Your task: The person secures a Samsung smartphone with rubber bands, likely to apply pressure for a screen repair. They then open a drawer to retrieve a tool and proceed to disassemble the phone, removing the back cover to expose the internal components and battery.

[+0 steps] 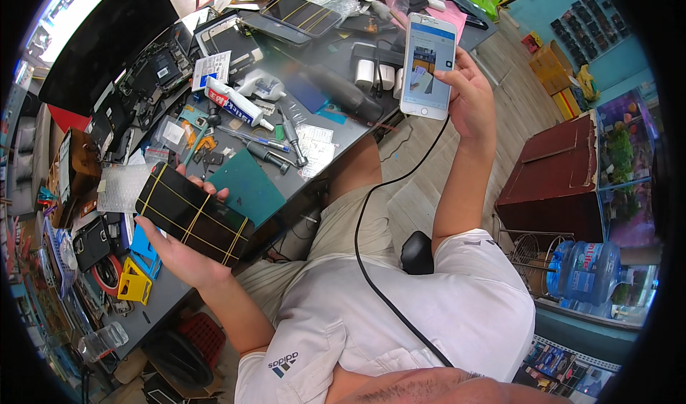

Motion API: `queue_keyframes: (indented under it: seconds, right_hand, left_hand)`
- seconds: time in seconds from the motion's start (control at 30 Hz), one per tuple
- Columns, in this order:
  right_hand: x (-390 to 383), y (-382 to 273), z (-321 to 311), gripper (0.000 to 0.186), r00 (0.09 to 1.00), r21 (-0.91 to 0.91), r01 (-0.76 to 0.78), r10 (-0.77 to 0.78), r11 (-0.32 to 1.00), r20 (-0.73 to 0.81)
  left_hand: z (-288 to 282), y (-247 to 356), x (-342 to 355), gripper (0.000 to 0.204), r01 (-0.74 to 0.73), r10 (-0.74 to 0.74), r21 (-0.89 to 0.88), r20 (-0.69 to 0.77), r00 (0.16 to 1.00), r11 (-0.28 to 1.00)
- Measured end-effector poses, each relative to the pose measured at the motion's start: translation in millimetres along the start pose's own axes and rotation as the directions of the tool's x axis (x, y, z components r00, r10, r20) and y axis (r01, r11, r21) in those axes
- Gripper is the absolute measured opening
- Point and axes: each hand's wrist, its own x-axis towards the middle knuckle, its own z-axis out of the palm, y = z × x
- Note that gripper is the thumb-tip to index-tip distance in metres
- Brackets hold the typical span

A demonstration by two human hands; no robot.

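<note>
My left hand (179, 254) grips a black rectangular device (204, 222) bound in crossed yellow elastic bands, with bubble wrap (114, 189) just beyond it. A teal mat (246, 188) lies on the desk beside the device. In my right hand (468, 100) is a white phone (421, 53) held upright, its screen lit with a picture, my thumb over the screen. A black cable (371, 196) runs from near that phone down across my shirt. A white tube (236, 104), screwdrivers (293, 136) and a pen (254, 138) lie on the desk between my hands.
The grey desk (336, 143) is cluttered with phone parts (157, 71), white chargers (364, 75) and yellow stands (134, 282); a black monitor (100, 36) stands behind. At right are a dark red cabinet (543, 179), cardboard boxes (554, 68) and large water bottles (586, 272) above the wooden floor (407, 161).
</note>
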Motion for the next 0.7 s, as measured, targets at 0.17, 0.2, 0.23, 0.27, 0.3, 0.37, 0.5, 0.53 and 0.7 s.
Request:
queue_keyframes:
  seconds: [0.17,0.2,0.23,0.27,0.3,0.37,0.5,0.53,0.7]
  right_hand:
    - [-0.8,-2.7,3.2,0.058,1.000,0.021,-0.005,0.005,1.000,-0.013]
    - [-0.6,-2.7,3.0,0.059,1.000,0.022,-0.007,0.007,1.000,-0.011]
    - [-0.4,-2.8,2.8,0.059,1.000,0.022,-0.009,0.010,1.000,-0.009]
    - [-0.3,-3.0,2.6,0.059,1.000,0.023,-0.012,0.012,1.000,-0.007]
    - [-0.3,-3.2,2.7,0.060,1.000,0.025,-0.014,0.015,1.000,-0.008]
    - [-0.4,-3.3,2.4,0.060,1.000,0.029,-0.020,0.020,0.999,-0.011]
    - [0.8,-1.6,-1.0,0.062,1.000,0.029,-0.015,0.015,0.999,-0.010]
    - [0.6,-1.6,-1.2,0.062,1.000,0.030,-0.016,0.016,0.999,-0.011]
    - [0.0,-3.0,-3.2,0.065,1.000,0.050,-0.024,0.023,0.998,0.018]
  left_hand:
    - [-0.4,-0.1,0.0,0.085,0.000,-0.001,0.007,0.017,1.000,1.000]
    - [-0.7,-0.1,-0.1,0.086,0.000,0.000,0.007,0.014,1.000,1.000]
    - [-1.0,0.0,-0.3,0.086,0.000,0.000,0.007,0.010,1.000,1.000]
    - [-1.5,-0.1,-0.3,0.086,-0.001,0.001,0.005,0.012,1.000,1.000]
    - [-2.3,-0.1,-0.3,0.086,-0.002,0.002,0.002,0.014,1.000,1.000]
    - [-2.9,-0.1,0.0,0.086,-0.002,0.002,-0.002,0.018,1.000,1.000]
    - [-2.4,0.2,-0.4,0.086,-0.002,0.002,-0.007,0.024,1.000,1.000]
    - [-2.5,0.0,-0.2,0.086,0.000,0.001,-0.010,0.025,1.000,1.000]
    - [-1.9,-0.7,0.1,0.085,0.001,-0.001,-0.017,0.019,1.000,1.000]
